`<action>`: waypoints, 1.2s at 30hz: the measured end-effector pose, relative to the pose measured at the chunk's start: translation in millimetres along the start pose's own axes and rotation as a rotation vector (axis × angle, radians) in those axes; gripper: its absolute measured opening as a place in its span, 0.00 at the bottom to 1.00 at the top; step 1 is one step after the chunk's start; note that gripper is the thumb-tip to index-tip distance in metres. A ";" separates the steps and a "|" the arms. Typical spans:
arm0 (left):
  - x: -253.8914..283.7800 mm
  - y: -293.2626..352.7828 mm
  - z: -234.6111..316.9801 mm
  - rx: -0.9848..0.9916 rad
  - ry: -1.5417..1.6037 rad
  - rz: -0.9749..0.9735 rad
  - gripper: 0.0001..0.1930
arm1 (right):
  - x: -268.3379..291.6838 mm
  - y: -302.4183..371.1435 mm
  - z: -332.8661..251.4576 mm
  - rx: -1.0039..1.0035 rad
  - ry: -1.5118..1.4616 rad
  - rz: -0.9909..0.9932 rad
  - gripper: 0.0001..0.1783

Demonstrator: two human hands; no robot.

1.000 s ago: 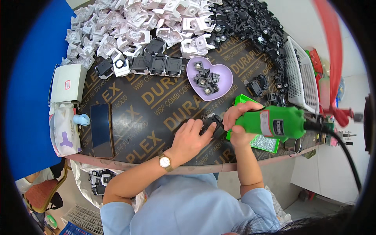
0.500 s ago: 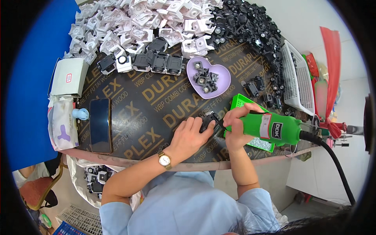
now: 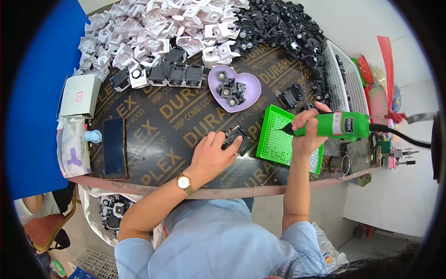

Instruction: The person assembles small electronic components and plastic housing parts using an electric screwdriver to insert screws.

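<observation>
My left hand (image 3: 214,149) is closed round a small black plastic housing (image 3: 237,140), its thumb and fingers on the part's sides, low over the table. In my right hand (image 3: 307,131) is a green electric screwdriver (image 3: 342,124), held level with its dark tip to the left. That tip hangs above a shallow green perforated tray (image 3: 274,139), apart from the black housing. Small shiny screws lie in the right side of the tray, partly hidden by my wrist. Beyond my hands a purple heart-shaped dish (image 3: 251,95) holds several black parts with round lenses.
White plastic shells (image 3: 158,23) and small black parts (image 3: 283,32) are heaped along the far edge. Assembled black-and-white units (image 3: 179,74) stand before the shells. A phone (image 3: 114,149) and a white box (image 3: 79,95) lie at left. A white basket (image 3: 357,86) and metal cup (image 3: 340,165) are at right.
The screwdriver has moved right, away from the black housing, and swung nearly level over the green tray. My left hand still holds the housing, now turned. The whole view has shifted slightly.
</observation>
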State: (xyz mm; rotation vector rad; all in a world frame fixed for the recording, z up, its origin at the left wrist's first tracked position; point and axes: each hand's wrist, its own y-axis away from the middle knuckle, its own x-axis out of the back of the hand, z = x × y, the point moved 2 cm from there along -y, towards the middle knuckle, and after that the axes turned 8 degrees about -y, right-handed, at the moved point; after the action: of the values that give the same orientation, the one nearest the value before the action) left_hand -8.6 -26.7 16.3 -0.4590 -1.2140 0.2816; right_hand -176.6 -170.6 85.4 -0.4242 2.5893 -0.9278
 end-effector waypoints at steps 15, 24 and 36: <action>3.3 -1.5 -0.6 0.007 0.023 -0.025 0.25 | 0.2 4.2 19.5 -0.039 -0.007 0.072 0.20; -0.3 -1.7 -5.2 0.005 0.120 -0.016 0.24 | -7.5 4.7 11.6 -0.006 0.113 -0.002 0.18; -2.2 -0.2 -9.6 0.044 0.264 0.040 0.24 | -77.2 32.8 -27.5 -0.141 -0.366 -0.155 0.32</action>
State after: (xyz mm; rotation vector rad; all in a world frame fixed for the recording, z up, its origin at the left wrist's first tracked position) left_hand -0.2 -29.6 11.9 -0.4669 -0.9403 0.2724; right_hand -124.6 -101.0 101.4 -0.7660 2.3152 -0.6440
